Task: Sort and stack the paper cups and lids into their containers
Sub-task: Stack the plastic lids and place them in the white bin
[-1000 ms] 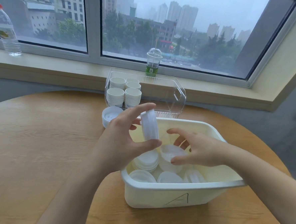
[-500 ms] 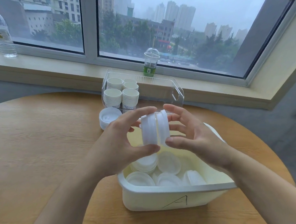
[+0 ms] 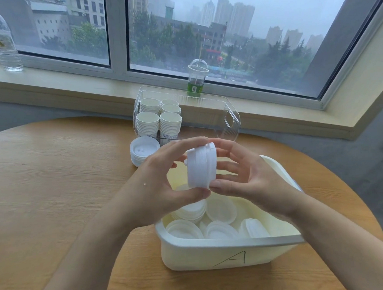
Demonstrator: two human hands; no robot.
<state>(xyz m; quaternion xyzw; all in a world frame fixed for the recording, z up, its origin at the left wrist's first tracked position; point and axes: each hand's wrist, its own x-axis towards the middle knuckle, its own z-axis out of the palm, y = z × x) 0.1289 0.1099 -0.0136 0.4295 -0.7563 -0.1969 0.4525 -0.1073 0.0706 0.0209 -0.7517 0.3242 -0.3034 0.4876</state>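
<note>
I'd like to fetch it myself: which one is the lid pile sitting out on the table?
Find the clear bin of paper cups near the window. Just before it, on the wooden table, sits the lid stack, the only lids outside the white tub.

Table [image 3: 54, 187] bears tub [image 3: 226, 254], bin [image 3: 231, 122], lids [image 3: 141, 151]

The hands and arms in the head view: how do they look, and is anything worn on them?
Both forearms are bare as far as the picture shows: no sleeves, gloves, watch, bracelet or rings can be seen. The left hand and the right hand have short, unpainted nails. A tiny pale speck sits on the back of the left hand.
</note>
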